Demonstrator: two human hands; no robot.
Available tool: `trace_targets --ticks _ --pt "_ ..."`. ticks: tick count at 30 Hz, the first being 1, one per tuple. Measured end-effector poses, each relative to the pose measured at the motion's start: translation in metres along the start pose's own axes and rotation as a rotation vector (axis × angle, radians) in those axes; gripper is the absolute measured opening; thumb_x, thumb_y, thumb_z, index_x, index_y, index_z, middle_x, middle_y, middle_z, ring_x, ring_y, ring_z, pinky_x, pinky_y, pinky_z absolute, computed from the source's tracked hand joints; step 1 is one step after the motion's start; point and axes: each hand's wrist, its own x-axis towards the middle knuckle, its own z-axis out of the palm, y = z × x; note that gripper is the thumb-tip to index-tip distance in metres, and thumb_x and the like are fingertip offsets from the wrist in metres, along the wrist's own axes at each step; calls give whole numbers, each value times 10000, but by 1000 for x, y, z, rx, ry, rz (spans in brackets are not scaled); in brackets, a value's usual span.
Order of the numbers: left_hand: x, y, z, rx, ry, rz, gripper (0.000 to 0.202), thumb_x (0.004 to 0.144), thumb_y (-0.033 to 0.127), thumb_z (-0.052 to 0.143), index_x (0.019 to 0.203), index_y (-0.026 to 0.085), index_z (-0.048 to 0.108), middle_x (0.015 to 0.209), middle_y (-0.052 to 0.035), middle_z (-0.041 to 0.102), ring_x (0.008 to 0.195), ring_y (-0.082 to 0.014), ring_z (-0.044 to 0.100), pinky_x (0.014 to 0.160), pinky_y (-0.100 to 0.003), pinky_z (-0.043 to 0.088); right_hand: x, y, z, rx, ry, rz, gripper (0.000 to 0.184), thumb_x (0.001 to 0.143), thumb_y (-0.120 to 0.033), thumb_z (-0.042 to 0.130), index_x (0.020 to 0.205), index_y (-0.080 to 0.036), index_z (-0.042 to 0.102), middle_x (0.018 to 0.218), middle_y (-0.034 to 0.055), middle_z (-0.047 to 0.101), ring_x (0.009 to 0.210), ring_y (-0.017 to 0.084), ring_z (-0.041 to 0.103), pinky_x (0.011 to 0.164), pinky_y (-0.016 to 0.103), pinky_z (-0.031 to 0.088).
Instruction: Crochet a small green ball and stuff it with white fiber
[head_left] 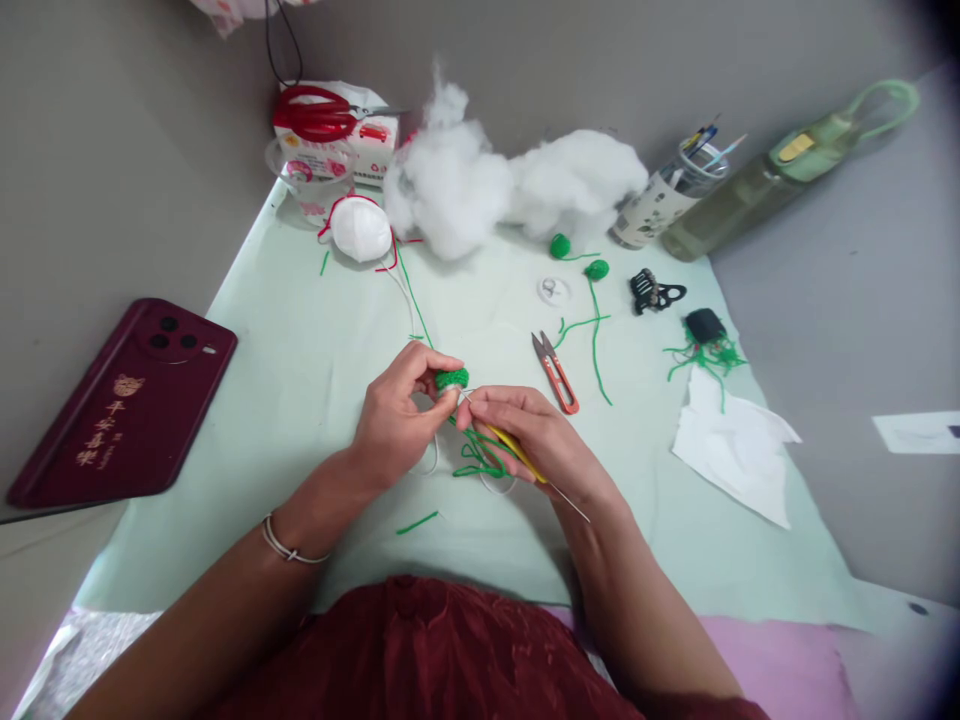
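Note:
Between the thumb and fingers of my left hand (401,410) is a small green and white crochet piece (452,380), pinched at its edge. My right hand (544,425) is closed on a crochet hook (517,452) with a yellow handle, its thin metal end pointing down toward my wrist. The hook's other tip meets the white edge of the piece. Loose green yarn (484,460) hangs below, between my hands. A strand of white yarn runs from a white yarn ball (361,228) toward the piece. Part of the hook is hidden by my right fingers.
Orange thread snips (556,373) lie beyond my right hand. White stuffing (457,185) is heaped at the back, beside a pen cup (667,200) and green bottle (750,195). Two small green crochet balls, a black hair clip (654,292) and torn paper (735,440) lie right; a phone (127,400) left.

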Motion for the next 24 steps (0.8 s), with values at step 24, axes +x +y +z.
trace_targets --ticks 24 --pt "4 3 0 -207 -102 -174 97 858 186 679 933 209 734 752 -4 719 690 -157 690 675 -288 602 -6 8 17 -368 234 -168 272 1023 -373 526 835 -198 613 539 -80 401 488 89 336 502 246 252"
